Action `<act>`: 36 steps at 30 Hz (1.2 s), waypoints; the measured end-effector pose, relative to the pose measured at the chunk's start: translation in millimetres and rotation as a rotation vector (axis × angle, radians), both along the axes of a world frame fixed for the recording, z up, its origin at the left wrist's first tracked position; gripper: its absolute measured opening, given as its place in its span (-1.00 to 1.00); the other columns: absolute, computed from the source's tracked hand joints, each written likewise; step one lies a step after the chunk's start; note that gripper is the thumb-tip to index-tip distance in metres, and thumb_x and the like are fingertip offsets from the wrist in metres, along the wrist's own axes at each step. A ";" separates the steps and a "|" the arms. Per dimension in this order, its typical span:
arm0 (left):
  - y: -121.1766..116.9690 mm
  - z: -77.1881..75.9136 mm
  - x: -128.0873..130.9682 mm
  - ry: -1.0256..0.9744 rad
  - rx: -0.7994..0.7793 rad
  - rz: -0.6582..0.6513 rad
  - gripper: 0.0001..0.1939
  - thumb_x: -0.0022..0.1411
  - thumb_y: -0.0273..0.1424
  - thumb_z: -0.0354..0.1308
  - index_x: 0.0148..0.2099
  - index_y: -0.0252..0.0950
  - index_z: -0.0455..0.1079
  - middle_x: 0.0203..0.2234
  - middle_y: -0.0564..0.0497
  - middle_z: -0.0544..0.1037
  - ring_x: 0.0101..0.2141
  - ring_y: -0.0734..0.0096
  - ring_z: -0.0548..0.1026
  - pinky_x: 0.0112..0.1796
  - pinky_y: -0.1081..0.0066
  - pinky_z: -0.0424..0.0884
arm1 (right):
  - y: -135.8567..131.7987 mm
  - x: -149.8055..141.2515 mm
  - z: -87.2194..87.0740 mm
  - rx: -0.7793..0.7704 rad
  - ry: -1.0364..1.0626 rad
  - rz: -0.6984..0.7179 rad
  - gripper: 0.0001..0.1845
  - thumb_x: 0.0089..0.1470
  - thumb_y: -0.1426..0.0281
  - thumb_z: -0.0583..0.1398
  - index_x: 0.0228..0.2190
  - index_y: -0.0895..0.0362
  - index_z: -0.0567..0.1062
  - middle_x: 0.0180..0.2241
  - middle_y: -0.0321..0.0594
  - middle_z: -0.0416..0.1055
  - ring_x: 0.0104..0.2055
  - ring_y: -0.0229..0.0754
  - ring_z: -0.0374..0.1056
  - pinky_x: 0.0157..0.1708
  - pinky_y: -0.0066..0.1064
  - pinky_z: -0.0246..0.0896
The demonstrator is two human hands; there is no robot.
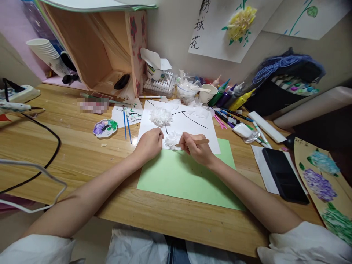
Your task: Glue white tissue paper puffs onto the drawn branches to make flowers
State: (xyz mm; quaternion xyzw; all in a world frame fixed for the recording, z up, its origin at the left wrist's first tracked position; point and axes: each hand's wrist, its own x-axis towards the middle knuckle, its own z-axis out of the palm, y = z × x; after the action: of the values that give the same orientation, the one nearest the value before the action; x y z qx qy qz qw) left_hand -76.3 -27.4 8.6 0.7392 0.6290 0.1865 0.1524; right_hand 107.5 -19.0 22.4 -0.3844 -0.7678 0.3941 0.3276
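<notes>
Going light with the wooden stick is probably best, so the lower white tuft isn't flattening. Right grip is pinching the stick, tuft sitting just left on the white paper; left grip is resting curled, can't tell if it's holding anything.

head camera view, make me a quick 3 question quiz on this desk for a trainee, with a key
1. Which hand holds the flat brown wooden stick?
2. True or false: the rectangular pale green paper covers part of the white drawing sheet with black lines.
3. Fill in the blank: the rectangular black phone lies on white ____.

Key
1. The right hand.
2. False: the white drawing sheet lies over part of the pale green paper.
3. Paper.
</notes>
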 end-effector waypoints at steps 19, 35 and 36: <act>-0.1 -1.0 0.6 0.022 0.000 -0.009 -0.78 0.21 -0.48 -0.17 -0.31 -0.30 0.31 -0.35 -0.09 0.50 -0.30 0.24 0.43 -0.31 0.33 0.29 | 4.9 -9.9 -3.8 -0.073 0.073 -0.073 -0.46 0.17 0.06 -0.08 -0.69 0.10 0.26 -0.80 -0.38 0.13 -0.73 -0.33 0.11 -0.59 -0.43 0.10; -0.9 -1.0 0.4 0.055 0.003 -0.011 -0.77 0.21 -0.47 -0.18 -0.32 -0.30 0.30 -0.38 -0.09 0.49 -0.34 0.27 0.42 -0.35 0.36 0.25 | 6.1 -27.2 9.2 0.004 -0.155 -0.028 -0.43 0.18 0.08 -0.09 -0.74 0.11 0.22 -0.81 -0.38 0.13 -0.72 -0.35 0.08 -0.58 -0.45 0.03; -0.9 -1.3 0.3 0.053 0.006 -0.010 -0.78 0.21 -0.48 -0.18 -0.32 -0.30 0.30 -0.38 -0.09 0.49 -0.33 0.26 0.42 -0.35 0.36 0.25 | 7.1 -25.0 11.6 -0.021 -0.138 -0.014 -0.43 0.17 0.08 -0.08 -0.74 0.11 0.23 -0.81 -0.38 0.13 -0.72 -0.35 0.08 -0.58 -0.45 0.04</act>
State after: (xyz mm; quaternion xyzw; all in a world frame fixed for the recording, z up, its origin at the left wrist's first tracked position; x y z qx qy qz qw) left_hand -75.9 -28.3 7.2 0.7475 0.6285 0.1678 0.1344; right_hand 82.5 -11.9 34.0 -0.4195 -0.7818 0.3724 0.2724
